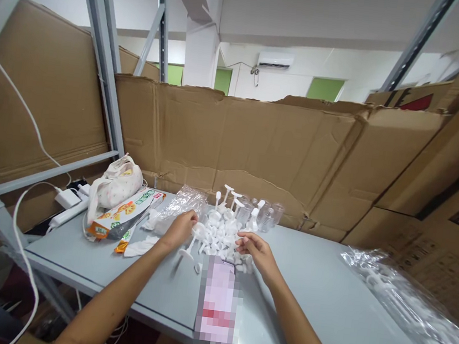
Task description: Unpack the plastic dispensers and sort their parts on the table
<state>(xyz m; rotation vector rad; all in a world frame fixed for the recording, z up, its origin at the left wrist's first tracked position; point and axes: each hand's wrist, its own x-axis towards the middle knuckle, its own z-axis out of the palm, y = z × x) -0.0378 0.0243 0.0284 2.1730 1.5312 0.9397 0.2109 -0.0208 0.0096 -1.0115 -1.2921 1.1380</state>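
My left hand (pixel 181 230) is closed around the upper end of a white plunger-like plastic part (pixel 187 253), which hangs down to the left of a pile. Small white plastic pieces (pixel 218 233) lie heaped between my hands. At the pile's right edge is my right hand (pixel 254 249), its fingers bent and thumb near the fingertips; whatever it may hold is too small to make out. Behind the pile stand several white T-topped parts (pixel 235 196) and clear plastic cups (pixel 268 218).
A phone (pixel 217 304), blurred out, lies at the front edge with a cable. To the left are an orange-and-white box (pixel 128 214), a cloth bag (pixel 119 183), crumpled clear plastic (pixel 179 207) and a power strip (pixel 68 213). Bagged parts (pixel 405 305) lie right; cardboard (pixel 250 141) stands behind.
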